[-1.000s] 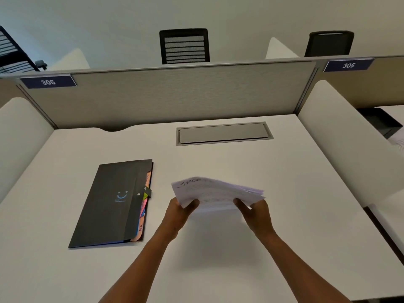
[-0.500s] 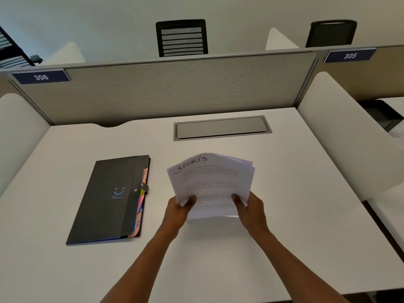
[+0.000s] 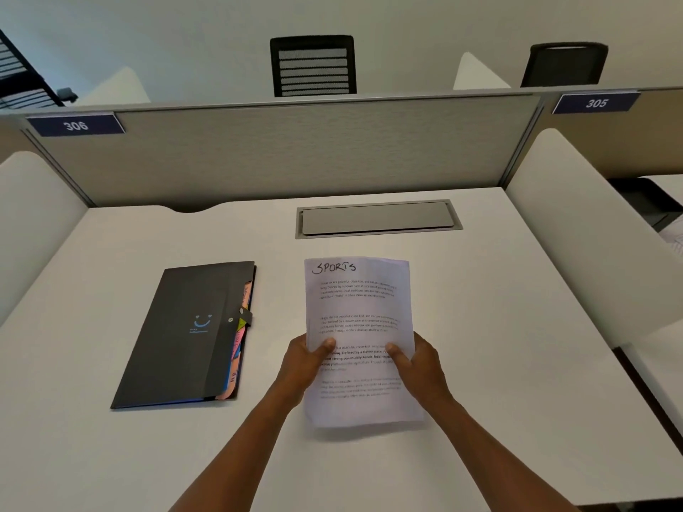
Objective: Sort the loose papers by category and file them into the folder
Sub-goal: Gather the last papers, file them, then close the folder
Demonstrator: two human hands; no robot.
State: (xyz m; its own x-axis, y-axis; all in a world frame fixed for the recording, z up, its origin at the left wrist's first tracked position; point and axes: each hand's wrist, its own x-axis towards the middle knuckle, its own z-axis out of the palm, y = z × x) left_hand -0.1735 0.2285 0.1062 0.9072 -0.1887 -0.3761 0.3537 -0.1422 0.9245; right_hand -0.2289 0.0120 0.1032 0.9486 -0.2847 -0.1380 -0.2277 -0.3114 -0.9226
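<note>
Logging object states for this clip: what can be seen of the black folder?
The black folder lies flat and closed on the white desk, left of the held papers, untouched by either hand. Matte dark cover, small blue smiley logo, a snap-button strap on its right edge, where coloured tabbed dividers peek out.

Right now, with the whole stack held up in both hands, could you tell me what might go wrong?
1. The paper stack is held only near its lower half by the left hand and right hand; sheets could fan out or slip.
2. The folder looks closed with its clasp fastened, so opening it means loosening one grip.
3. Only the top sheet's "SPORTS" heading shows; the sheets below could be misfiled.
</note>
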